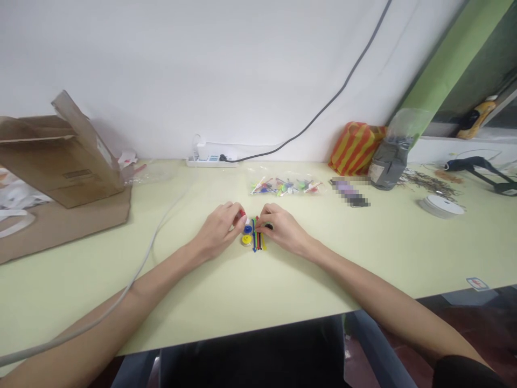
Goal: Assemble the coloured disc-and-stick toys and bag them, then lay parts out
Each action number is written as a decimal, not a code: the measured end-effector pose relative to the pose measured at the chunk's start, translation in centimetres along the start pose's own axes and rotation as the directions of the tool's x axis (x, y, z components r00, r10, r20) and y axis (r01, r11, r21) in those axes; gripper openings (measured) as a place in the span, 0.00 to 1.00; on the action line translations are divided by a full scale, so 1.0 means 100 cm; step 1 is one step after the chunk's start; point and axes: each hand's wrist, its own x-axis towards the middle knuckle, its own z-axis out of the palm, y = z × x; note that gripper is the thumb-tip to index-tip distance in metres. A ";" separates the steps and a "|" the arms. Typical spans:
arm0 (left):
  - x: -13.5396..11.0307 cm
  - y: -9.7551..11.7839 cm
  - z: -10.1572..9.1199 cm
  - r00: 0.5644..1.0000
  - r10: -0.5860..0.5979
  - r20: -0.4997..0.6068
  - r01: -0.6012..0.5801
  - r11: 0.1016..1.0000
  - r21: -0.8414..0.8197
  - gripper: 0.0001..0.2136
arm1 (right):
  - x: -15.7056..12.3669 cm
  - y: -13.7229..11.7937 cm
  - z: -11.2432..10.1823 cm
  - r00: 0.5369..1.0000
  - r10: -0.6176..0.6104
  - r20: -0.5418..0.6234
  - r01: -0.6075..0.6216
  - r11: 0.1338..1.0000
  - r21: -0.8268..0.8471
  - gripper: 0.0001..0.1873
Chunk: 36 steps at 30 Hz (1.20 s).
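Observation:
Small plastic pieces lie on the table between my two hands. My left hand is closed in a pinch, with a small red piece at its fingertips. Just beside those fingers are a blue round piece and a yellow round piece. Several thin arrow-shaped pieces in blue, red, black and yellow lie side by side, pointing toward and away from me. My right hand has its fingers pinched at the arrows' upper part; what they hold is hidden. A black round piece shows partly under that hand.
Behind my hands lies a clear bag of coloured pieces. A cardboard box stands left; a grey cable crosses my left arm. A power strip sits by the wall. A striped bag and a white spool are at right.

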 end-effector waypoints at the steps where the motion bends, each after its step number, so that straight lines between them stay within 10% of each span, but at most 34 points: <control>1: 0.000 0.000 0.000 1.000 -0.001 0.002 0.001 1.000 -0.001 0.10 | 0.000 0.000 0.000 1.000 -0.001 0.008 0.001 1.000 -0.010 0.04; 13: 0.001 -0.001 0.002 1.000 0.005 -0.010 -0.005 1.000 0.006 0.09 | 0.000 0.001 0.000 0.999 -0.026 0.024 0.027 0.999 -0.043 0.03; 24: -0.004 0.013 0.006 0.998 0.060 -0.014 -0.061 0.996 -0.060 0.13 | 0.000 -0.012 -0.007 0.974 0.022 -0.227 0.066 0.925 0.373 0.07; 31: -0.005 0.012 0.004 0.997 0.072 -0.022 -0.073 0.996 -0.054 0.17 | 0.004 -0.005 -0.020 0.960 0.001 -0.280 0.085 0.952 0.295 0.06; 36: -0.002 0.005 0.000 0.999 0.015 -0.037 -0.016 0.999 -0.034 0.15 | 0.001 0.014 -0.050 0.988 -0.034 0.150 -0.012 0.957 0.291 0.07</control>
